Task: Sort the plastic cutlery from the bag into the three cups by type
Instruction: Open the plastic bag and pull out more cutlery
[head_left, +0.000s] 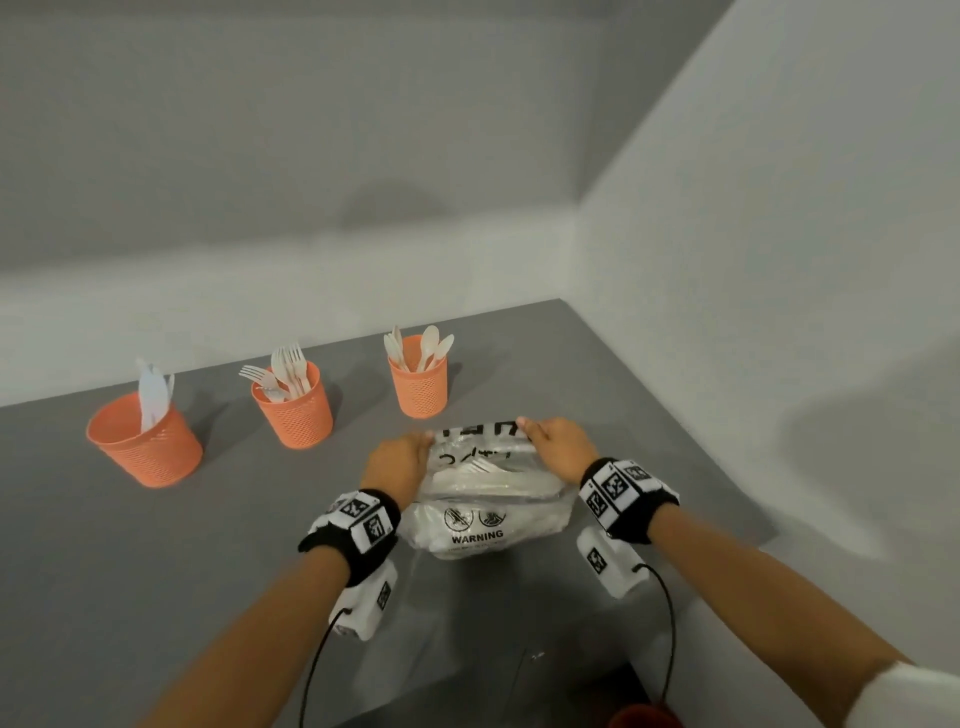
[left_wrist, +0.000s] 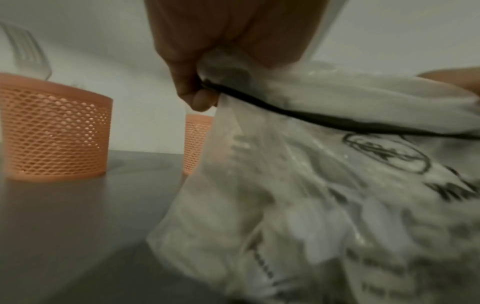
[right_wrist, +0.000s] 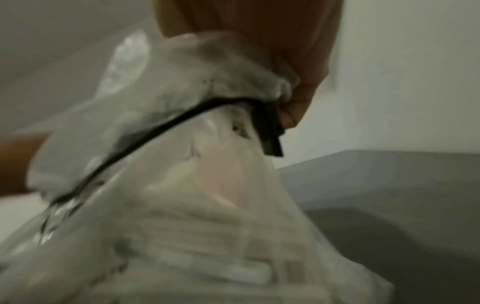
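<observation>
While the bag (head_left: 488, 499) rests on the table (head_left: 156, 545), both hands' fingers (left_wrist: 200, 98) pinch its top corners.

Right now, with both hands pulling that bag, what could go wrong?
1. The left hand and right hand pinch the bag's top edge at opposite ends; a hard tug might tear it and spill the cutlery.
2. The spoon cup stands just behind the bag, so a jerk forward could knock it over.
3. The bag sits near the table's right edge, so loose pieces might fall off.
</observation>
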